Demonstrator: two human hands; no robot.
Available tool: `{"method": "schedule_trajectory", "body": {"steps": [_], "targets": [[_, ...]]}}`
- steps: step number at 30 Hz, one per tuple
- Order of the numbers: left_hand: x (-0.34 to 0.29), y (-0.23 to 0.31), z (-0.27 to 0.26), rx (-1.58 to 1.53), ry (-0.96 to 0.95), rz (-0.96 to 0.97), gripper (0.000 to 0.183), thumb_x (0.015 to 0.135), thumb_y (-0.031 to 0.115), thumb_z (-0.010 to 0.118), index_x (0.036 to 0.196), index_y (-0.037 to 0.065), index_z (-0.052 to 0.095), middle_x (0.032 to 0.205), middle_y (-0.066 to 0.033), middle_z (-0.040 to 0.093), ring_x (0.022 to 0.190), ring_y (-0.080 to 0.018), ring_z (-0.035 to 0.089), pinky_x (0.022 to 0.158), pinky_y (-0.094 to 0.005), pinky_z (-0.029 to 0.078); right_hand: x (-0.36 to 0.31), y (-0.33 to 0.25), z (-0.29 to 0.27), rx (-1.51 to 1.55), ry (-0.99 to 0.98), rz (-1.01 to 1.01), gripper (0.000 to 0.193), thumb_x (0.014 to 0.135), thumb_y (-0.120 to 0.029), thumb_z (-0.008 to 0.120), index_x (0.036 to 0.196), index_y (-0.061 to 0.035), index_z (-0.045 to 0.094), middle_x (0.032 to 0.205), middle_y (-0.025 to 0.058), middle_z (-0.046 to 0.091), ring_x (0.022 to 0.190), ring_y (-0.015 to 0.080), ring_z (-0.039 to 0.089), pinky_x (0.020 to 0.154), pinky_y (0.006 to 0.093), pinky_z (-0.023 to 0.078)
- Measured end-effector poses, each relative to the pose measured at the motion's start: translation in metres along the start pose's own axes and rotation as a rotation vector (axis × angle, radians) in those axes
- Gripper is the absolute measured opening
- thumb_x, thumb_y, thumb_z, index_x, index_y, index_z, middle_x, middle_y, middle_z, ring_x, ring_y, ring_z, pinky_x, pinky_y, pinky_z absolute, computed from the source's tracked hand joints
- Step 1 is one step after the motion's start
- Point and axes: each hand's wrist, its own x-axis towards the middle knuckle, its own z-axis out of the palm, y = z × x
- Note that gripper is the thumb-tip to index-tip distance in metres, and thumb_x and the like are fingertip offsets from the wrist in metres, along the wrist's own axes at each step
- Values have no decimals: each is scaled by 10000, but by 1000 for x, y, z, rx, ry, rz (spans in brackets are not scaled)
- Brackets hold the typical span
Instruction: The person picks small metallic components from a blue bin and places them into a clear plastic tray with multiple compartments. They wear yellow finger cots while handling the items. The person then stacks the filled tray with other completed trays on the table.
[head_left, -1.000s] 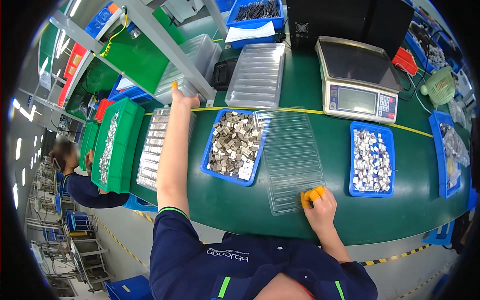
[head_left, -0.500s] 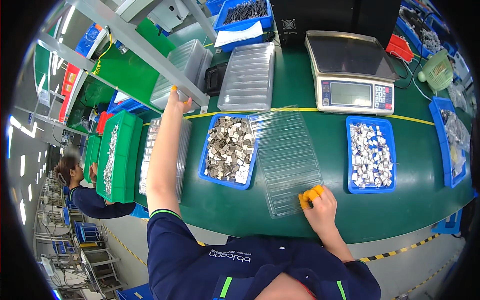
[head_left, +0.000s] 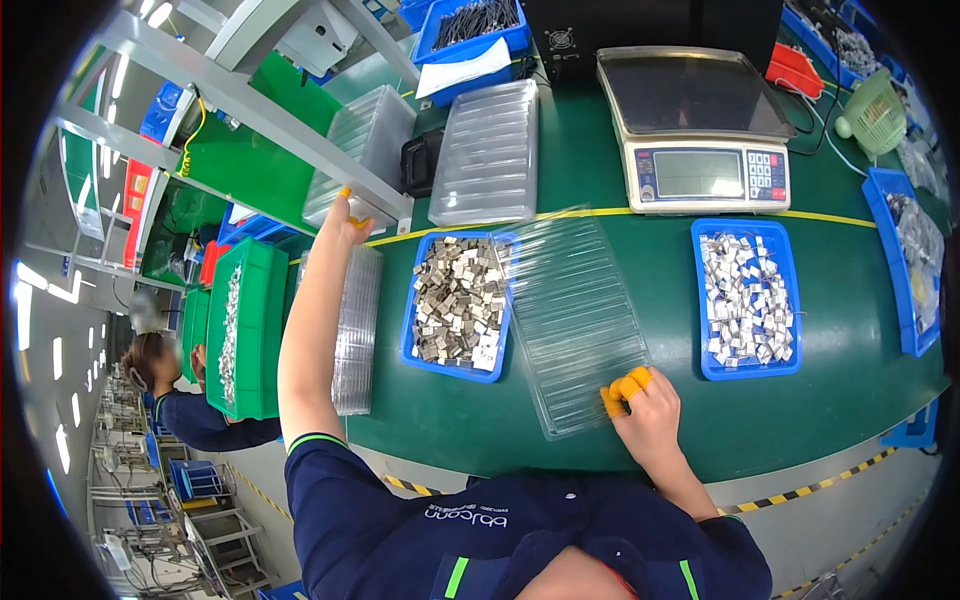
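My right hand (head_left: 648, 408), with yellow finger cots, pinches the near right corner of a clear ribbed plastic tray (head_left: 575, 320). The tray lies slanted on the green table, its far left corner overlapping the rim of a blue bin of small grey and white parts (head_left: 458, 305). Stretched far to the left, my left hand (head_left: 346, 222) has its cot-covered finger and thumb apart. It is at the far end of a stack of clear trays (head_left: 357, 340), beside a grey metal post. Whether it touches the stack I cannot tell; my forearm covers part of it.
On the right are a blue bin of white parts (head_left: 748, 300) and a weighing scale (head_left: 700, 150). More clear trays (head_left: 485, 150) stand at the back. A slanted grey post (head_left: 300, 130) crosses the left side, near a green bin (head_left: 262, 330). A co-worker (head_left: 190, 400) sits beyond.
My left hand has drawn back slightly towards me, off the post and over the far end of the tray stack. My right hand stays on the tray corner. The whole view has shifted a little.
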Motion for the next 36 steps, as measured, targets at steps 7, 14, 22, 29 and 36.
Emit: {"method": "schedule_trajectory", "body": {"steps": [7, 14, 22, 29, 36], "targets": [[-36, 0, 10, -163, -174, 204, 581, 976, 387, 244, 1466, 96, 126, 1497, -168, 187, 1378, -315, 213, 1113, -516, 116, 3, -1, -3, -34, 15, -38, 202, 583, 1, 714, 750, -42, 610, 767, 104, 547, 803, 312, 575, 664, 378, 480], [-33, -12, -3, -322, -178, 471, 525, 956, 285, 287, 1433, 70, 246, 1309, -162, 440, 1195, -292, 435, 1017, -498, 301, 2, -2, -2, -54, 41, -58, 193, 563, 14, 692, 721, -44, 599, 767, 98, 546, 771, 288, 559, 654, 371, 474], [-43, 1, -31, 957, -85, 640, 461, 786, 78, 436, 1231, -10, 520, 1161, -155, 546, 1129, -259, 472, 985, -380, 326, 3, -6, -3, -37, 46, -23, 212, 586, 9, 722, 737, -57, 588, 777, 79, 552, 743, 279, 546, 629, 367, 468], [-81, -49, -60, 1296, 97, 1517, 566, 739, 12, 485, 1303, 1, 450, 1345, -296, 402, 1249, -428, 386, 1042, -465, 327, 4, -16, -5, 43, 168, -179, 404, 586, 63, 682, 959, -92, 672, 824, 61, 578, 675, 245, 544, 565, 336, 463], [-176, -148, -87, 1326, -311, 1467, 557, 864, 92, 496, 1380, -20, 322, 1403, -247, 348, 1341, -399, 279, 1113, -451, 241, 3, -16, 1, -66, 39, -212, 405, 606, 15, 700, 991, -112, 694, 929, 68, 624, 738, 247, 578, 599, 339, 489]]}}
